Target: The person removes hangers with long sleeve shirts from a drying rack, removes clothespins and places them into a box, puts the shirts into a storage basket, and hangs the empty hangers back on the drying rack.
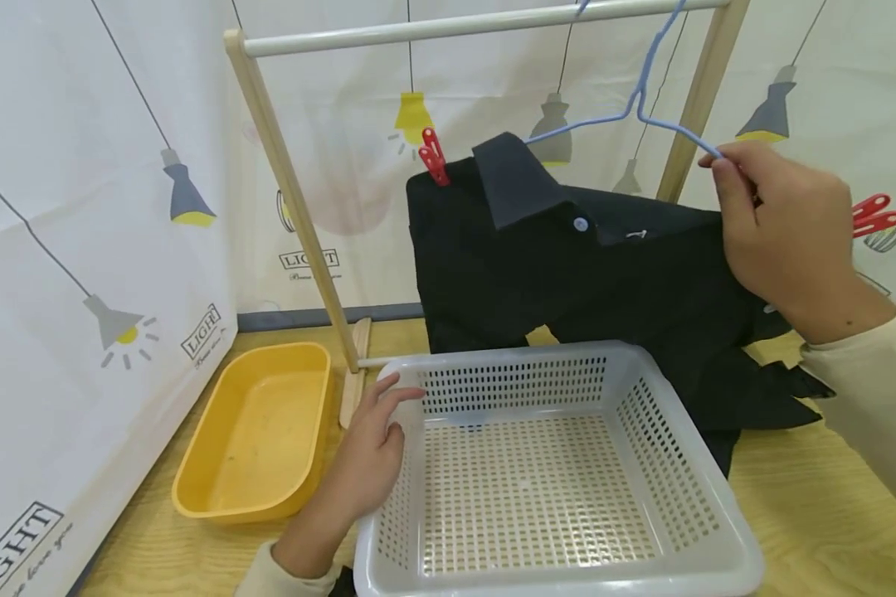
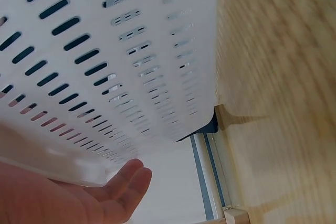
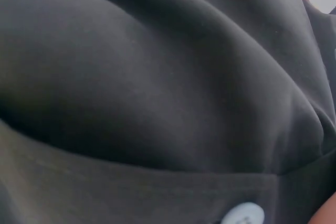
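My right hand (image 1: 795,224) pinches the right arm of a blue clothes hanger (image 1: 642,83), whose hook runs out of the head view at the top, by the rod. From the hanger droops a black collared shirt (image 1: 493,282), tilted, with a pale button (image 1: 581,224) near its collar. A red clothespin (image 1: 433,156) grips its left shoulder; another red clothespin (image 1: 877,217) shows behind my right hand. Dark cloth (image 3: 173,93) fills most of the right wrist view. My left hand (image 1: 369,456), fingers loosely extended, is at the left rim of a white perforated basket (image 1: 508,355).
A wooden rack with a white rod (image 1: 418,31) stands behind the basket. To the left lies a yellow tub (image 1: 261,439) on the wood-patterned table (image 1: 829,506). Lamp-printed cloth (image 1: 104,108) hangs around the back and left side.
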Available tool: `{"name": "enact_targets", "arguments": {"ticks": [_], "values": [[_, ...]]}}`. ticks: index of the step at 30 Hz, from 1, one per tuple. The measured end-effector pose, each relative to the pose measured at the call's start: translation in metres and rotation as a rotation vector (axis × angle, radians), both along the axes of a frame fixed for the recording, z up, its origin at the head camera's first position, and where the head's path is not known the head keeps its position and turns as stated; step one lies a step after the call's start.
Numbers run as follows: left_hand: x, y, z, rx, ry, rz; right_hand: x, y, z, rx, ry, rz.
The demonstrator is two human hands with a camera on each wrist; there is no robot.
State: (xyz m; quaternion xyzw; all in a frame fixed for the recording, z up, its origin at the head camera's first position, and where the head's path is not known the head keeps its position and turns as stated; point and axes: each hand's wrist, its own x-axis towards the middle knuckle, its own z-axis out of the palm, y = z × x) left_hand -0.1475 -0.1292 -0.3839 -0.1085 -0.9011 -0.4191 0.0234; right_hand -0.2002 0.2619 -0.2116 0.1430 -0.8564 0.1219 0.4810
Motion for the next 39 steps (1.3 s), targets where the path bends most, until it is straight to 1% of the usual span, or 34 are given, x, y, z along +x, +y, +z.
{"name": "enact_targets", "arguments": {"ticks": [3, 5, 11, 17, 21, 24, 26, 27, 29, 31, 32, 34, 36, 38, 39], "values": [[0.002, 0.000, 0.000, 0.013, -0.019, 0.004, 0.007, -0.003, -0.010, -0.016, -0.029, 0.052], [0.002, 0.000, 0.001, 0.017, -0.030, 0.009, 0.013, -0.005, -0.017, -0.042, -0.068, 0.078], [0.001, 0.000, 0.003, 0.012, -0.035, 0.019, 0.026, -0.010, -0.034, -0.103, -0.148, 0.123], [0.001, -0.002, 0.000, 0.031, -0.047, 0.016, 0.032, -0.008, -0.053, -0.121, -0.160, 0.212], [-0.002, -0.003, 0.001, 0.036, -0.055, 0.008, 0.039, -0.007, -0.063, -0.108, -0.154, 0.239], [-0.004, -0.003, 0.001, 0.071, -0.073, -0.003, 0.046, -0.006, -0.072, -0.114, -0.171, 0.264], [-0.005, -0.003, 0.000, 0.092, -0.076, -0.014, 0.050, -0.004, -0.078, -0.122, -0.187, 0.300], [-0.005, -0.003, 0.000, 0.099, -0.074, -0.020, 0.051, -0.003, -0.082, -0.134, -0.197, 0.332], [-0.007, -0.003, 0.000, 0.109, -0.045, -0.037, 0.053, -0.001, -0.087, -0.136, -0.231, 0.384], [-0.009, -0.004, -0.001, 0.116, -0.010, -0.055, 0.055, 0.003, -0.093, -0.126, -0.277, 0.416], [-0.009, -0.004, -0.001, 0.116, -0.004, -0.058, 0.055, 0.004, -0.095, -0.115, -0.300, 0.423], [-0.010, -0.005, -0.001, 0.114, -0.008, -0.056, 0.055, 0.009, -0.100, -0.083, -0.363, 0.410], [-0.009, -0.006, -0.001, 0.106, -0.047, -0.041, 0.055, 0.013, -0.104, -0.052, -0.427, 0.386], [-0.008, -0.006, -0.001, 0.093, -0.088, -0.023, 0.055, 0.016, -0.108, -0.022, -0.475, 0.379], [-0.007, -0.007, 0.000, 0.092, -0.098, -0.017, 0.054, 0.017, -0.110, -0.016, -0.493, 0.376]]}}
